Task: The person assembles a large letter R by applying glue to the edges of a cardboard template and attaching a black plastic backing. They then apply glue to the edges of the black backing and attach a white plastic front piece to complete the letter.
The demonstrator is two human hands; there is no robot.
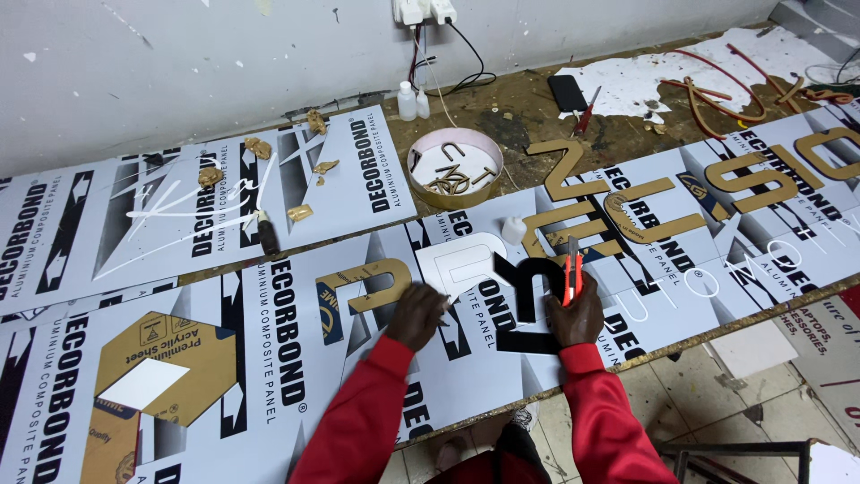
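I see my right hand (575, 314) with its fingers closed around one red utility knife (571, 270), resting on one flat black cut-out numeral (527, 303) that lies on the printed white panels covering the bench (296, 358). My left hand (417, 315) presses curled fingers just beside one white cut-out letter (461, 264), gripping nothing I can make out. One gold letter (365, 285) lies left of it, and one round white tray (454, 167) holds several small gold letters.

Both arms wear long red sleeves (358, 421) with ribbed cuffs snug at the wrists. The fabric looks soft and slightly creased. The left hand (417, 315) and right hand (576, 315) are bare, ungloved.
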